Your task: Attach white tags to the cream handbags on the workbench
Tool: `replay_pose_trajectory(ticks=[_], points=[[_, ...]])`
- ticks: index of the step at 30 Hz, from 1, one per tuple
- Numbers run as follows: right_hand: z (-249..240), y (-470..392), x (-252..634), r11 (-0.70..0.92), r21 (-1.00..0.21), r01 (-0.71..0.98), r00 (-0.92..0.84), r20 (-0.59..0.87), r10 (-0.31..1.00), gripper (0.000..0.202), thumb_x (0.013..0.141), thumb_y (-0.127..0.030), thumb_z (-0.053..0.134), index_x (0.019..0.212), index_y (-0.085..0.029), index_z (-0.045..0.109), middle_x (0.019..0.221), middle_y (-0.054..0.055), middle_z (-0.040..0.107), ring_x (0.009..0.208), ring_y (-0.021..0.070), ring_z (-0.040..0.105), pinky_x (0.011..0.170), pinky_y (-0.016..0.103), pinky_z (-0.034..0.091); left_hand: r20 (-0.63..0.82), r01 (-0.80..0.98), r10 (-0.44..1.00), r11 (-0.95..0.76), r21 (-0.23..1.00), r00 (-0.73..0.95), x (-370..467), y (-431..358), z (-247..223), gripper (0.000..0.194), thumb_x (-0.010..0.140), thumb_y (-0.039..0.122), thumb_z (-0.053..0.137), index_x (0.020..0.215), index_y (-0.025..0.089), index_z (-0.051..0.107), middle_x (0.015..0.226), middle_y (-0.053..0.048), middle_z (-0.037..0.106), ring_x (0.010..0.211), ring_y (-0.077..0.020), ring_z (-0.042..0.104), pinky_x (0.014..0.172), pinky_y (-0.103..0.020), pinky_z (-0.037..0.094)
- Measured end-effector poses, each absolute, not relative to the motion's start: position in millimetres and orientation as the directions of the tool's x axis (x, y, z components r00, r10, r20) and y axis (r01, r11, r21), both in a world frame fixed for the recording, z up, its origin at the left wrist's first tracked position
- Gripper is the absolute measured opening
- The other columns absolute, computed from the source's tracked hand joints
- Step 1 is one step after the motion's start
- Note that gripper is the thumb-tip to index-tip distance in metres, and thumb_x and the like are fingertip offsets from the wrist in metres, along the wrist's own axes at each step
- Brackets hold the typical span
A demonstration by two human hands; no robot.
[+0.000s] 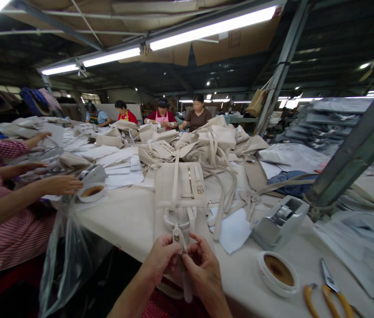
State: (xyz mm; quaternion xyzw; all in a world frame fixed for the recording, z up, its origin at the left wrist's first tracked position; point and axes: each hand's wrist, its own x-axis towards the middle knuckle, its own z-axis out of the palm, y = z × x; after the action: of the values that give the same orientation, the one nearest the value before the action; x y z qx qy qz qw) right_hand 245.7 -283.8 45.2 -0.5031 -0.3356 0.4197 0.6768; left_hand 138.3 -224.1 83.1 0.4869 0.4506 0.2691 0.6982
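The cream bag (180,198) lies flat on the table (130,216) right in front of me, pale leather-look panel up, with a gold zip line running along it, a small buckle beside that, and a looped top handle at the end nearest me. A narrow strap runs down its middle to a little metal fitting.

My left hand (162,260) is pinched tight on that strap tab (177,236) at the near end of the bag, thumb and fingers closed on it. My right hand (203,269) meets it from the other side, fingertips narrowed onto the same tab, the two hands touching. Exactly what the fingertips do to the fitting I cannot tell.

The bag's long axis runs straight away from me, handle end towards me, far end pointing at the heap of cream bags (203,141) beyond it.

Right of the bag sits a tape dispenser (280,221), nearer me a round white dish (278,274), and further right yellow-handled scissors (329,291). Left of the bag, another person's hand (62,184) reaches to a second dish (91,192).
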Motion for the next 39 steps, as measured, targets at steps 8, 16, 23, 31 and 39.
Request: replay_pose_trajectory(ticks=[8,16,23,31,39], points=[[47,-290,240,0.127,-0.898,-0.42,0.399,-0.057,0.915,0.046,0.065,-0.033,0.079,0.102,-0.022,0.054,0.069,-0.007,0.062,0.059,0.0113,0.063,0.056,0.024,0.054,-0.305,0.064,0.863,0.305,0.95,0.404,145,-227,77,0.023,0.06,0.036,0.063,0.072,0.017,0.058,0.045,0.008,0.046,0.037,-0.0044,0.034,0.037,-0.017,0.021],[43,-282,251,0.037,-0.841,-0.54,0.296,-0.149,0.944,0.05,0.059,-0.038,0.083,0.093,-0.02,0.051,0.066,-0.005,0.065,0.053,0.012,0.062,0.052,0.024,0.051,-0.316,0.067,0.799,0.33,0.942,0.512,140,-225,81,0.026,0.061,0.035,0.068,0.076,0.015,0.061,0.05,0.005,0.052,0.037,-0.0044,0.037,0.037,-0.017,0.021],[59,-282,247,0.042,-0.825,-0.564,0.293,-0.152,0.944,0.044,0.058,-0.026,0.081,0.089,-0.02,0.051,0.055,-0.01,0.057,0.045,0.0074,0.05,0.044,0.018,0.036,-0.012,0.052,0.938,-0.006,0.999,0.346,137,-248,74,0.033,0.073,0.038,0.066,0.096,0.02,0.051,0.067,0.003,0.06,0.061,-0.0145,0.058,0.058,-0.024,0.045],[57,-285,252,0.056,-0.844,-0.534,0.31,-0.134,0.941,0.036,0.058,-0.019,0.075,0.086,-0.02,0.052,0.058,-0.009,0.056,0.047,0.007,0.049,0.048,0.02,0.036,0.223,0.542,0.873,-0.451,0.709,0.435,133,-259,75,0.018,0.082,0.014,0.043,0.072,0.021,0.056,0.077,-0.004,0.062,0.074,-0.0193,0.059,0.066,-0.028,0.04],[60,-285,253,0.056,-0.847,-0.528,0.314,-0.134,0.94,0.032,0.059,-0.021,0.07,0.081,-0.021,0.047,0.055,-0.011,0.051,0.045,0.0067,0.044,0.045,0.019,0.034,0.292,0.632,0.824,-0.562,0.533,0.485,131,-248,83,0.02,0.081,0.011,0.042,0.073,0.021,0.057,0.077,-0.003,0.061,0.072,-0.0171,0.059,0.065,-0.026,0.038]])
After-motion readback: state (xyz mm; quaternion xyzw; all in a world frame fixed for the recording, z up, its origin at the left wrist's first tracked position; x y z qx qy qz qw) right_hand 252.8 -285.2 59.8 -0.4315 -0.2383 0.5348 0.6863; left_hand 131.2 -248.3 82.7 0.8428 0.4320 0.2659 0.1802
